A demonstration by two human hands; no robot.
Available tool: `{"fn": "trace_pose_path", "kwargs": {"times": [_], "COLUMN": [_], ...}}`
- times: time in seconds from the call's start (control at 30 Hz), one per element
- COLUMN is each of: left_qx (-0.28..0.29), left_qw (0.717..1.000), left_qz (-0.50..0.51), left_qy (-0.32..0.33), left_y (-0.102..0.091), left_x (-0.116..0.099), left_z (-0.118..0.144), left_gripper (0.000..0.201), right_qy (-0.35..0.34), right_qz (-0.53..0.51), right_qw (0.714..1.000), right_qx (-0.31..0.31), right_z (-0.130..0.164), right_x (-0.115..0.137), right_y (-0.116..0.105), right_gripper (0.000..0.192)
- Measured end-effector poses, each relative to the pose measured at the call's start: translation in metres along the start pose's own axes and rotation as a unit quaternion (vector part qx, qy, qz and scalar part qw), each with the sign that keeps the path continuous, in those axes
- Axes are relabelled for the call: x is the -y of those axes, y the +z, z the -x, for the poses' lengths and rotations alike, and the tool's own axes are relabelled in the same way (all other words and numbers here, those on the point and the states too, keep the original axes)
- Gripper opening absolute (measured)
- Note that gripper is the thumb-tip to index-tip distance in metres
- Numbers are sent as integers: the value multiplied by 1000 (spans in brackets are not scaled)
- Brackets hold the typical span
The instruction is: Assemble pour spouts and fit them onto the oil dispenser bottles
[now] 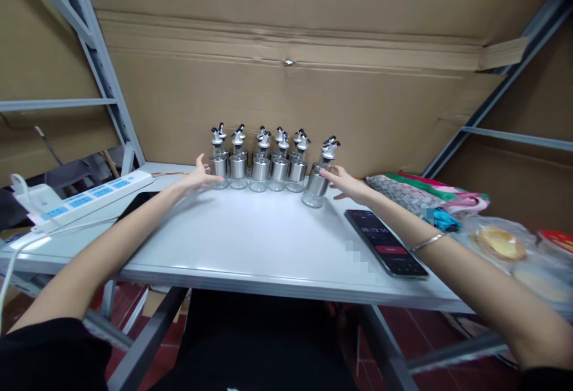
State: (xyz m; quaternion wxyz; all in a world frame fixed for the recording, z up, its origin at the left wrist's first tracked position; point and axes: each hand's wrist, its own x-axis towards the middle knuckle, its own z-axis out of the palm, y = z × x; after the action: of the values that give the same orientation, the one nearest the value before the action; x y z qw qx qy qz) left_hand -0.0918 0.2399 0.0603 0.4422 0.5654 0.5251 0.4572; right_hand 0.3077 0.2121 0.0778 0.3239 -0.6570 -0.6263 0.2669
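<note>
- My left hand is spread open, fingers straight, touching or just short of the leftmost bottle in the row; it grips nothing.
- My right hand is also open, fingertips against the loose bottle, which stands just right of the row and a little nearer to me. I can't tell whether a thumb is behind it; it looks like a touch, not a hold.
- The row stands at the back of the table, near the cardboard, in what looks like 2 ranks of 5.
- The bottles are tall, narrow and packed close. I judge a sideways push from either flat hand could topple 1 into its neighbours and bring down several.
- The loose bottle has clear glass below its metal band; pushed high up, it may tip rather than slide.
- The phone lies in front of the row, to its right, under my right forearm; a dropped wrist could drag it toward the table's edge.
</note>
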Motion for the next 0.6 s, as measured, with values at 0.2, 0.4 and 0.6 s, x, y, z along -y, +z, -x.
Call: {"fn": "trace_pose_path", "kwargs": {"times": [0.2,0.4,0.6], "left_qx": [18,17,-5], "left_qw": [998,998,998], "left_qz": [-49,-28,-49], "left_qy": [22,44,27], "left_y": [4,2,6], "left_x": [3,19,23], "left_z": [-21,-40,-39], "left_gripper": [135,102,100], "right_qy": [33,0,-1], "right_qz": [-118,-99,-76], "right_qw": [991,995,997], "right_qx": [53,14,14], "right_z": [-19,-42,-46], "right_x": [2,-4,-3], "right_y": [11,8,10], "right_gripper": [61,62,65]}}
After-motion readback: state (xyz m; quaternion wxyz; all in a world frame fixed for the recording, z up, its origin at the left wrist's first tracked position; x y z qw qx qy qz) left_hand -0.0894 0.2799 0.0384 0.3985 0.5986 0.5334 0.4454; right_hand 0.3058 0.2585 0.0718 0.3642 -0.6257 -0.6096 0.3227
